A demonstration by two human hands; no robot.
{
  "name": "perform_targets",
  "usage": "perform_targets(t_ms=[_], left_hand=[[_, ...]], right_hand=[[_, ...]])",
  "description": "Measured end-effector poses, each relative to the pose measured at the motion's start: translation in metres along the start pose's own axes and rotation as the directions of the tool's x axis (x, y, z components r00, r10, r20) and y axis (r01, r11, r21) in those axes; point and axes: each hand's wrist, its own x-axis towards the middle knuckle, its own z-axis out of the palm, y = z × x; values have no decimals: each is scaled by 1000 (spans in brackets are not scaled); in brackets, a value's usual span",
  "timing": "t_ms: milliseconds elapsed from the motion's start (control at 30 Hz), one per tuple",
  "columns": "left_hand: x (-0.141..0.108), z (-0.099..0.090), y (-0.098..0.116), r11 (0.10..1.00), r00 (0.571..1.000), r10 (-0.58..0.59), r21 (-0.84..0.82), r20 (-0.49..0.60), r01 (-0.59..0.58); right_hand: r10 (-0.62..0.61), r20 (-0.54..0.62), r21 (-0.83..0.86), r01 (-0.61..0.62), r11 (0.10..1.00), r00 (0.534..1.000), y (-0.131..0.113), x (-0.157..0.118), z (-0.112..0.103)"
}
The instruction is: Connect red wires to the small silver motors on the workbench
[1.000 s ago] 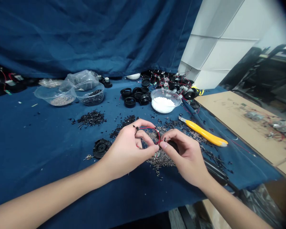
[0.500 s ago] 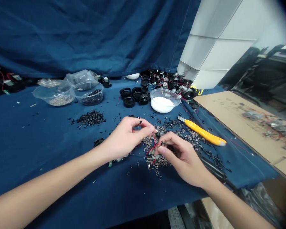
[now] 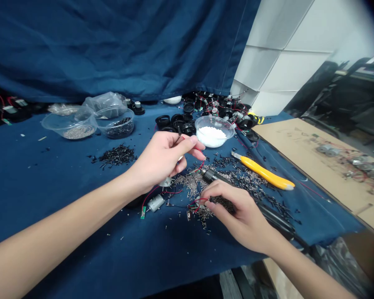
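My left hand [image 3: 163, 160] is raised over the blue cloth, thumb and forefinger pinched on a thin red wire [image 3: 202, 163]. My right hand [image 3: 237, 214], lower and to the right, closes its fingertips on another stretch of red wire, with small parts partly hidden beneath them. A black electric screwdriver [image 3: 272, 218] lies under and behind the right hand, its tip toward the left hand. Loose small screws [image 3: 188, 180] spread between and below the hands. A small silver motor [image 3: 156, 203] and a green circuit board [image 3: 143, 212] lie below the left hand.
Yellow-handled cutter [image 3: 266, 172] lies at right. Behind stand a bowl of white bits [image 3: 212, 136], black round housings [image 3: 163, 121] and wired parts [image 3: 226, 109]. Two clear bowls [image 3: 70, 120] and a black screw pile [image 3: 117, 155] are left; a cardboard sheet [image 3: 293, 137] is right.
My left hand has risen away from the right, drawing the red wire up. My right hand has shifted slightly down. The motor beneath the left hand now shows.
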Motion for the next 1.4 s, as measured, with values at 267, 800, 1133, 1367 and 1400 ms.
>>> perform_targets(t_ms=[267, 800, 1133, 1367, 1400], left_hand=[[-1, -15, 8, 991, 986, 131, 49, -106, -127], [-23, -32, 3, 999, 983, 28, 39, 180, -36], [-22, -45, 1, 997, 987, 71, 32, 142, -76], [-20, -25, -6, 993, 974, 2, 113, 228, -29], [-20, -21, -6, 990, 972, -11, 141, 234, -23]], right_hand=[[-69, -50, 15, 70, 997, 996, -1, -4, 0], [142, -162, -48, -151, 987, 976, 1, -3, 1], [157, -117, -113, -170, 979, 981, 1, -2, 4], [110, -96, -149, -123, 981, 989, 0, 2, 4], [101, -94, -153, -114, 982, 991, 0, 3, 4]])
